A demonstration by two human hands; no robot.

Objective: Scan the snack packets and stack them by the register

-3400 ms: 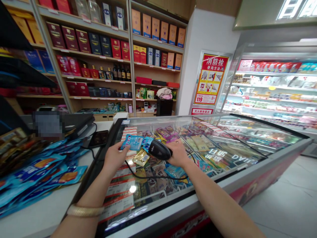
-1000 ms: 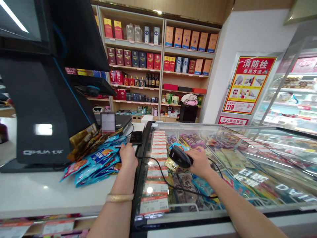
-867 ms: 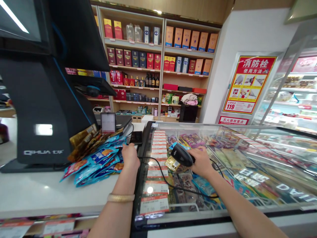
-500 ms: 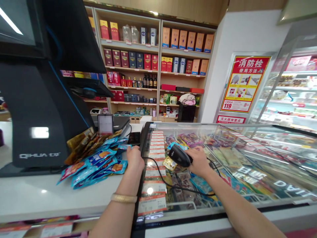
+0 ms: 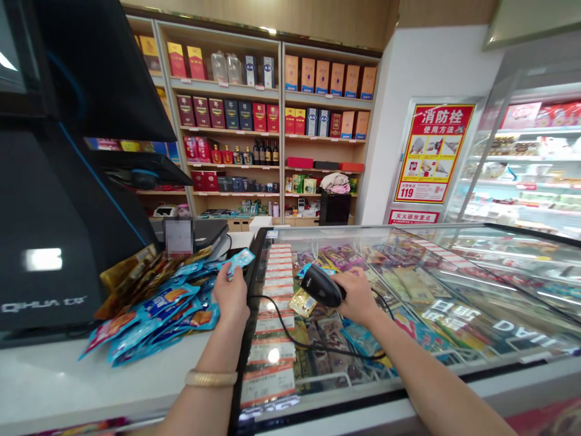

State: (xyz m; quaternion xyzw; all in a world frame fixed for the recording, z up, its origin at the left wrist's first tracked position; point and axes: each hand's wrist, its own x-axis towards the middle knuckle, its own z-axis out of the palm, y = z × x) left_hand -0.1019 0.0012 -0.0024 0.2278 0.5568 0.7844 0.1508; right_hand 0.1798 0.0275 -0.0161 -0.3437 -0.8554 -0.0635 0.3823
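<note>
My left hand [image 5: 230, 296] is closed on a small blue snack packet [image 5: 239, 261], lifted just off the right edge of a heap of blue and gold packets [image 5: 154, 300] on the white counter [image 5: 68, 378]. A gold bangle circles that wrist. My right hand [image 5: 358, 297] grips a black barcode scanner [image 5: 320, 286] over the glass lid of the chest freezer [image 5: 408, 284]. The scanner's head points left toward the packet. Its black cable [image 5: 290, 330] loops across the glass. A small gold packet [image 5: 302, 303] lies on the glass under the scanner.
A black checkout terminal [image 5: 49, 200] stands at the left behind the heap. Price labels [image 5: 272, 315] line the freezer's left edge. Shelves of boxed bottles [image 5: 254, 121] fill the back wall. A red fire notice [image 5: 433, 151] and an open chiller [image 5: 531, 157] are at the right.
My left hand reached into the packet heap and has come up holding a blue packet. My right hand kept the scanner over the glass. The view has swung left since the oldest frame.
</note>
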